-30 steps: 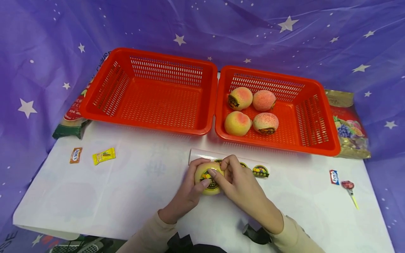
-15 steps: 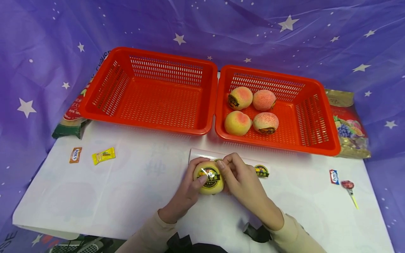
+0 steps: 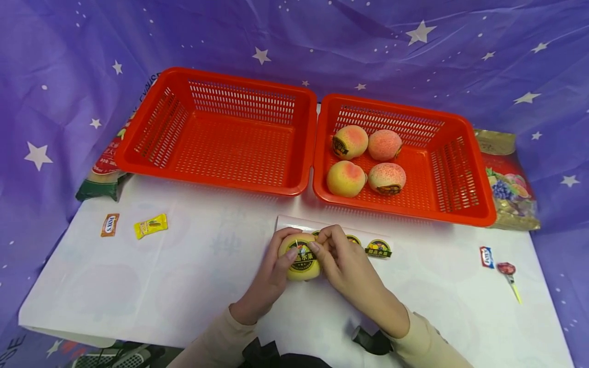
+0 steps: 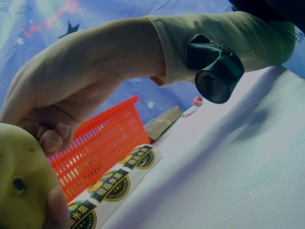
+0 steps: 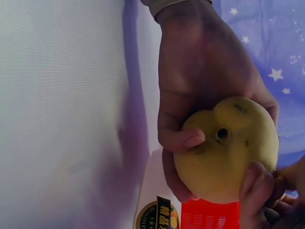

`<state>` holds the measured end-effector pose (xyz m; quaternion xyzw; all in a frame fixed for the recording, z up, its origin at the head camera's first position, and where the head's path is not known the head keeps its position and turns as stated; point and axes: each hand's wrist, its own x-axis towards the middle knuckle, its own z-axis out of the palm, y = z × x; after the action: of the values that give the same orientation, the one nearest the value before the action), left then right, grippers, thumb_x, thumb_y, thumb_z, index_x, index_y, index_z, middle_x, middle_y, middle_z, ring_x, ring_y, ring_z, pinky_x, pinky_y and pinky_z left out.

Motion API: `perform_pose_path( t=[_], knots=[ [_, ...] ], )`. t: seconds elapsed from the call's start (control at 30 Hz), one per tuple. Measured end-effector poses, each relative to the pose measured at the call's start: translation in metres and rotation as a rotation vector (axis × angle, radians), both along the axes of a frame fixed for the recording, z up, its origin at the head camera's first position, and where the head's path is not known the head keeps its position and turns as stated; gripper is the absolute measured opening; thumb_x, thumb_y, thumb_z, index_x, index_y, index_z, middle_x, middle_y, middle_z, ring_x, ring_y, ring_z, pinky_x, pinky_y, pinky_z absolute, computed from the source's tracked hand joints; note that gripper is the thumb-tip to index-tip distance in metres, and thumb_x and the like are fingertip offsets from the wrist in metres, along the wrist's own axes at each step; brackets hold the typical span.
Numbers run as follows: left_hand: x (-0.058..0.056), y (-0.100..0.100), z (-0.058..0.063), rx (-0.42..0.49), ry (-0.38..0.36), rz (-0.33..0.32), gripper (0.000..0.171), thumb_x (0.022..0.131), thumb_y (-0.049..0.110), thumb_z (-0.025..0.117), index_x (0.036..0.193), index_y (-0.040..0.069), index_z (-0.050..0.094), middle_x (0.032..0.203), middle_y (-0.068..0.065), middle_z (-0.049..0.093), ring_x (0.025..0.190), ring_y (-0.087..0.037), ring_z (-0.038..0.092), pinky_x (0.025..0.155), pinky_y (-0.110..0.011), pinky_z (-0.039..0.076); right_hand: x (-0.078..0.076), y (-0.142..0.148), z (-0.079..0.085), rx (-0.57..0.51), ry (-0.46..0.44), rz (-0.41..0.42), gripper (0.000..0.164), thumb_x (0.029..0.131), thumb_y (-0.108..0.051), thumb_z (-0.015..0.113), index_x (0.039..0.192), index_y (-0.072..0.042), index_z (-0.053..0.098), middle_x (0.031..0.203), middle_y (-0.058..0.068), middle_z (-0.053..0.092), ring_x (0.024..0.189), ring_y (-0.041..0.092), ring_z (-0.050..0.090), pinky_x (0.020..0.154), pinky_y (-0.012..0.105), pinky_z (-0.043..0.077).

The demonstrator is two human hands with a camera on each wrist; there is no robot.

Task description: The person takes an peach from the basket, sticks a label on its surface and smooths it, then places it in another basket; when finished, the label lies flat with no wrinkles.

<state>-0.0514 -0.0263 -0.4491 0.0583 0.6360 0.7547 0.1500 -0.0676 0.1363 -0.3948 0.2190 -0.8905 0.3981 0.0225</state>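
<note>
A yellow peach point(image 3: 299, 275) with a round black-and-gold sticker point(image 3: 302, 261) on its upper side is held in front of the person. My left hand point(image 3: 271, 271) grips it from the left, the thumb lying on the sticker; the right wrist view shows the left hand's fingers point(image 5: 183, 140) curled round the peach. My right hand point(image 3: 352, 266) has its thumb on the sticker's right edge and its other fingers bent. Right-hand fingers point(image 5: 257, 186) touch the peach's side. The peach's dark stem hole point(image 5: 222, 134) shows in the right wrist view.
Behind the hands lies a sticker strip point(image 3: 294, 224) with several round stickers. Two red baskets stand beyond: the left basket point(image 3: 234, 148) and the right basket point(image 3: 428, 179) with several peaches point(image 3: 346, 179). Candies point(image 3: 151, 226), a lollipop point(image 3: 506, 269) and snack bags point(image 3: 511, 184) lie at the sides.
The peach has shifted slightly left. The right thumb went from the sticker to the peach's right edge, then back onto the sticker's right side. The left hand keeps its hold.
</note>
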Motion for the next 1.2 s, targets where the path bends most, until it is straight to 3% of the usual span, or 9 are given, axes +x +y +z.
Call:
perform_pose_path(
  t=[0.13,0.27,0.37,0.53,0.7,0.8,1.03,1.2],
  knots=[
    [0.0,0.0,0.0,-0.013,-0.012,0.003,0.036,0.091,0.032,0.038,0.125,0.021,0.03,0.113,-0.003,0.042,0.099,-0.021,0.039,0.083,-0.032,0.033,0.0,0.0,-0.002,-0.021,-0.002,-0.013,0.007,0.09,-0.019,0.051,0.093,-0.015,0.045,0.057,-0.014,0.044,0.046,-0.004,0.041,0.042,0.015,0.036],
    [0.0,0.001,0.002,0.018,-0.041,-0.008,0.039,0.09,0.032,0.04,0.125,0.019,0.027,0.112,-0.007,0.04,0.098,-0.023,0.041,0.08,-0.033,0.042,-0.002,0.006,-0.001,-0.019,-0.067,-0.01,0.009,0.091,-0.025,0.049,0.097,-0.018,0.046,0.063,-0.011,0.049,0.049,-0.001,0.044,0.045,0.017,0.038],
    [0.0,0.003,0.003,0.033,-0.039,-0.019,0.039,0.089,0.029,0.041,0.123,0.017,0.026,0.112,-0.008,0.04,0.098,-0.023,0.043,0.077,-0.03,0.045,-0.006,0.013,0.002,0.027,-0.09,0.033,0.021,0.087,-0.033,0.054,0.104,-0.021,0.048,0.077,-0.012,0.049,0.061,0.002,0.046,0.049,0.017,0.039],
    [0.001,0.004,-0.002,0.026,0.026,-0.013,0.042,0.087,0.022,0.047,0.124,0.018,0.027,0.115,-0.006,0.042,0.101,-0.021,0.044,0.082,-0.027,0.041,-0.009,0.023,0.008,0.111,-0.179,0.172,0.049,0.077,-0.045,0.062,0.12,-0.028,0.045,0.104,-0.016,0.046,0.086,0.003,0.047,0.058,0.019,0.044],
    [0.004,0.003,-0.007,0.03,0.103,0.007,0.048,0.085,0.017,0.054,0.126,0.02,0.028,0.118,-0.004,0.041,0.102,-0.023,0.044,0.079,-0.031,0.045,-0.007,0.026,0.011,0.179,-0.293,0.223,0.062,0.077,-0.054,0.057,0.13,-0.03,0.036,0.121,-0.018,0.042,0.086,0.004,0.051,0.068,0.023,0.047],
    [0.005,0.004,-0.005,-0.008,0.14,0.028,0.048,0.084,0.018,0.056,0.126,0.02,0.031,0.12,-0.001,0.036,0.102,-0.022,0.042,0.078,-0.031,0.044,-0.006,0.028,0.011,0.176,-0.346,0.228,0.066,0.077,-0.055,0.056,0.133,-0.03,0.032,0.12,-0.018,0.044,0.083,0.004,0.054,0.07,0.025,0.048],
    [0.01,0.007,0.016,0.007,0.096,0.047,0.051,0.082,0.013,0.058,0.124,0.012,0.03,0.116,-0.007,0.041,0.097,-0.026,0.049,0.075,-0.032,0.05,-0.002,0.032,0.009,0.137,-0.4,0.206,0.068,0.074,-0.055,0.06,0.132,-0.033,0.033,0.113,-0.021,0.048,0.082,0.001,0.056,0.07,0.024,0.049],
    [0.006,0.007,0.013,-0.022,0.138,0.009,0.045,0.086,0.014,0.051,0.125,0.01,0.028,0.114,-0.011,0.039,0.094,-0.025,0.049,0.071,-0.029,0.049,0.0,0.04,0.009,0.036,-0.402,0.139,0.067,0.073,-0.047,0.066,0.13,-0.027,0.037,0.108,-0.013,0.054,0.081,0.003,0.059,0.067,0.027,0.051]
  ],
)
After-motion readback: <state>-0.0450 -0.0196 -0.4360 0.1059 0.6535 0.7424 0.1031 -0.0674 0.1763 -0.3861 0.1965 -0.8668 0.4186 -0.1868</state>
